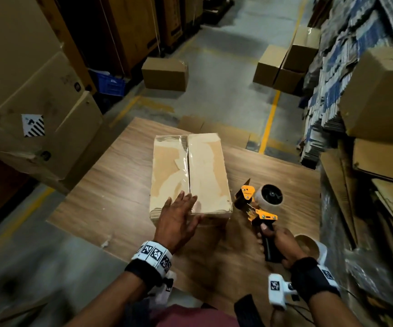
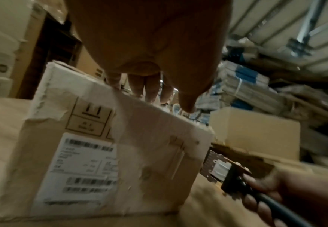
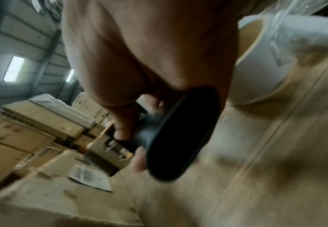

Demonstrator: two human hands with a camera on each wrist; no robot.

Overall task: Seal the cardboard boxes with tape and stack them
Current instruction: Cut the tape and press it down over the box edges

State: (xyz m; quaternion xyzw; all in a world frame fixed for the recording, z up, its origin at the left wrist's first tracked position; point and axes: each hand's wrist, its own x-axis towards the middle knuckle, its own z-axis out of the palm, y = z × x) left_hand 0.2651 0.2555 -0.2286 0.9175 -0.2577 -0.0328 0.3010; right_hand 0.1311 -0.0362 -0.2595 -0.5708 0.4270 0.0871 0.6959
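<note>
Left: stacked large cartons (image 1: 32, 109) border the wooden desk (image 1: 110, 185). Centre: a closed cardboard box (image 1: 190, 175) lies on the desk, clear tape (image 1: 188, 161) running along its top seam; a white barcode label (image 2: 81, 169) is on its near side. The left hand (image 1: 179, 218) rests at the box's near top edge, its grip spread, fingers (image 2: 149, 87) straight over the top. Right: just beside the box, the right hand (image 1: 282, 244) wraps its grip round the black handle of an orange tape dispenser (image 1: 259, 204), which carries a roll. A spare tape roll (image 1: 313, 246) lies on the desk just beside that hand. Background: three more cardboard boxes (image 1: 164, 74) stand on the floor (image 1: 221, 67).
</note>
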